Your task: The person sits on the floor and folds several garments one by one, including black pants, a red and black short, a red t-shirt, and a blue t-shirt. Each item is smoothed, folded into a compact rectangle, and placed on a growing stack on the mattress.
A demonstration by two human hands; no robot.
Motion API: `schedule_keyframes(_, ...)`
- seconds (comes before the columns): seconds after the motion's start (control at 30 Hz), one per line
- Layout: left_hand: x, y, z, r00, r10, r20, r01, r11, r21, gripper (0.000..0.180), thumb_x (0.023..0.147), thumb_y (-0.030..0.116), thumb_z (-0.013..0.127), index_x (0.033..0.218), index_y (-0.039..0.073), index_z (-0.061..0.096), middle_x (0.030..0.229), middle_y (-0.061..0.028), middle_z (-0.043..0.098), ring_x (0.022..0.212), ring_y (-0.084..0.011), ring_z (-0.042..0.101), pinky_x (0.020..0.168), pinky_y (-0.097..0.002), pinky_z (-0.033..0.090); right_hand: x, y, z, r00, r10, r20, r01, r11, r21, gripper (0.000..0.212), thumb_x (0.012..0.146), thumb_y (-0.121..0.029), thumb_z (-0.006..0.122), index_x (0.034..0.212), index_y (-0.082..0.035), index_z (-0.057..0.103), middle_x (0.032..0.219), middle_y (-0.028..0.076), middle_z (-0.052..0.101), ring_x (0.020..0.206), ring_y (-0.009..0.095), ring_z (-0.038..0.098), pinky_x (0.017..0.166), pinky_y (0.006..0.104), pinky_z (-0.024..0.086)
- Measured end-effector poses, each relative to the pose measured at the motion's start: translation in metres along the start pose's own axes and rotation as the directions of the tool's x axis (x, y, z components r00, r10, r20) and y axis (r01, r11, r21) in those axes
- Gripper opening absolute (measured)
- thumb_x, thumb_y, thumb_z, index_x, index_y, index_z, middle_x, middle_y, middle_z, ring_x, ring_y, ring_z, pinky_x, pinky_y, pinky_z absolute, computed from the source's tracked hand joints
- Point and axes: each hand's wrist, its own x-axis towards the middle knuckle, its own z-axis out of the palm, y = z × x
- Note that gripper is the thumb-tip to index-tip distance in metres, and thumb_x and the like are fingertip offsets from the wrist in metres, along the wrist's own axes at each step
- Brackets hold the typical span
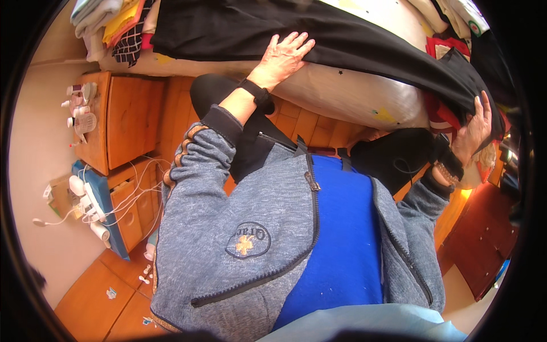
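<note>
A long piece of smooth black clothing [364,43], its shape like a pair of trousers, lies stretched across the bed [336,94] in front of me. My left hand [280,60] rests flat on its near edge, fingers spread. At the right end, where the black cloth narrows and hangs over the bed's side, my right hand [477,128] touches it with fingers stretched out and thumb apart. The far part of the clothing runs out of the picture at the top.
Folded clothes [105,28] are stacked at the bed's far left, with red and white clothes [447,47] at the right. Left stands a wooden cabinet [134,122] with small bottles, near a power strip [91,196] and tangled white cables. A dark red wooden piece [478,239] stands at lower right.
</note>
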Motion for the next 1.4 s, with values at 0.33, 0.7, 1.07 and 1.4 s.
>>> schedule_keyframes(0.33,-0.007,0.033,-0.021,0.993,0.042,-0.113,-0.076,0.945,-0.319,0.025,0.079,0.001,0.061,0.102,0.009,0.067,0.109,-0.0058,0.071,0.095,-0.0214,0.070,0.082,-0.0319,0.057,0.002,-0.010,-0.018,0.996,0.036,0.080,-0.042,0.997,0.066,0.023,0.093,-0.004,0.065,0.115,-0.002,0.070,0.102,0.009,0.071,0.084,0.015,0.067,0.077,0.0243,0.055)
schedule_keyframes(0.7,-0.006,0.055,0.007,0.995,-0.018,-0.095,-0.017,0.935,-0.353,0.094,0.074,0.074,0.065,0.149,0.021,0.045,0.161,-0.0090,0.032,0.150,-0.0296,0.024,0.118,-0.0631,0.014,-0.026,-0.073,0.029,0.978,-0.202,0.047,0.206,0.973,-0.101,0.022,0.094,-0.006,0.064,0.114,0.002,0.069,0.102,0.014,0.070,0.091,0.019,0.069,0.085,0.0280,0.058)
schedule_keyframes(1.07,-0.017,-0.085,0.020,0.818,-0.575,-0.002,0.557,0.794,-0.246,0.087,0.086,0.075,0.053,0.152,0.021,0.042,0.164,-0.0093,0.026,0.153,-0.0252,0.019,0.118,-0.0628,0.010,-0.091,-0.114,0.246,0.614,-0.413,0.672,0.358,0.905,0.229,0.020,0.097,-0.007,0.058,0.114,-0.003,0.065,0.087,-0.006,0.060,0.079,0.003,0.053,0.069,0.0187,0.043)
schedule_keyframes(1.4,-0.051,-0.105,-0.022,0.358,-0.788,0.500,-0.594,-0.606,-0.529,0.046,0.096,0.035,0.060,0.129,0.005,0.063,0.135,-0.0168,0.061,0.125,-0.0367,0.056,0.104,-0.0561,0.043,-0.168,0.050,0.269,0.226,-0.463,0.857,0.610,0.753,0.246,0.054,0.092,-0.017,0.067,0.143,-0.009,0.049,0.134,0.017,0.059,0.124,0.033,0.057,0.105,0.0419,0.047)
